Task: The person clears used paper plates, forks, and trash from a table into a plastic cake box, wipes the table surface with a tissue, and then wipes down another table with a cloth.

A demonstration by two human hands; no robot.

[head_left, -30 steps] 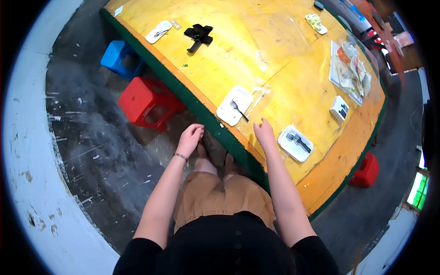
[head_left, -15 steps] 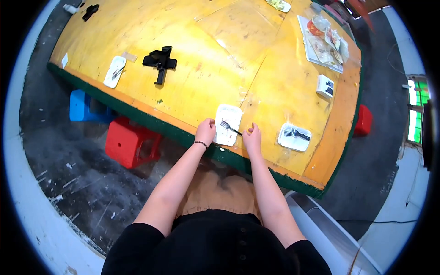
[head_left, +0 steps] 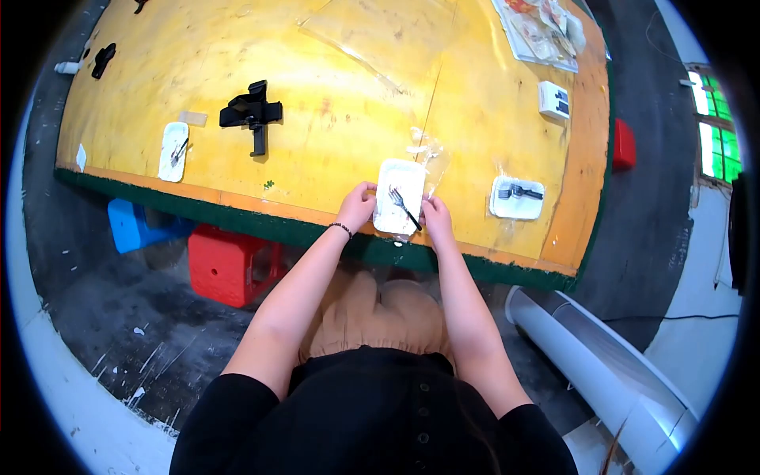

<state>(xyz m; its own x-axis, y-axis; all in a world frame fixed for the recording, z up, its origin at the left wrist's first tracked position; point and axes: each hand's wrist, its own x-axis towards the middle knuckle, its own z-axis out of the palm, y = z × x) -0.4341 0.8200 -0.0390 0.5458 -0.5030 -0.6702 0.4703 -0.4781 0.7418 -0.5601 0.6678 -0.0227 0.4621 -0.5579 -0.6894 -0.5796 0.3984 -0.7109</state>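
A white foam tray (head_left: 388,176) lies at the table's front edge in front of me, with a black plastic fork (head_left: 405,210) resting slantwise in it, tines to the far left. My left hand (head_left: 358,207), a dark bead bracelet at its wrist, pinches the tray's left rim. At the opposite rim my right hand (head_left: 437,220) has its fingers curled against the tray, close to the fork's handle; its fingertips are partly hidden. Crumpled clear plastic film (head_left: 427,150) lies just behind the tray.
To the right, another white tray (head_left: 516,207) holds dark forks; a third tray (head_left: 173,154) lies left. Black clamp-like holder (head_left: 253,115), small white box (head_left: 553,100) and bagged items (head_left: 546,32) stand on the table. Red stool (head_left: 226,269) and blue stool (head_left: 131,226) are below the edge.
My right hand has moved from the fork's handle end to the tray's right rim. The fork now lies more steeply within the tray. The head view has shifted.
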